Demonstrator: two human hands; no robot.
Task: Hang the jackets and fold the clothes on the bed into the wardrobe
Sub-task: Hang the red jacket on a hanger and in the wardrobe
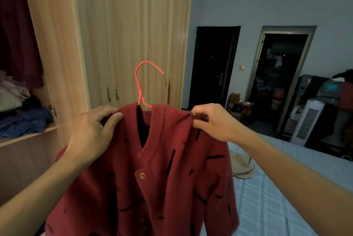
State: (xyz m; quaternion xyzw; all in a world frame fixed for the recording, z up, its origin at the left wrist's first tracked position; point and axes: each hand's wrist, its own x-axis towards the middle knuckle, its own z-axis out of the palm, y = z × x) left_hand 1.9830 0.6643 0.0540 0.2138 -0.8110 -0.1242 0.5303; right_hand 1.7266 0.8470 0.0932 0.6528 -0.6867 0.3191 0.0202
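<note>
Jacket [162,188] on hanger [139,82], left hand [91,132] and right hand [212,123] pinching shoulders, clothes [23,121] in wardrobe [57,44]

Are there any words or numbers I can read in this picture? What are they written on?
No words or numbers can be read anywhere.
red jacket: only black dash marks and a gold button, no letters.
white appliance: a grille, with no label that can be read.
yellowish bag on the floor: too small and blurred to tell whether it has any print.

Beige cloth [242,167] on blue-checked bed [282,193]
</note>
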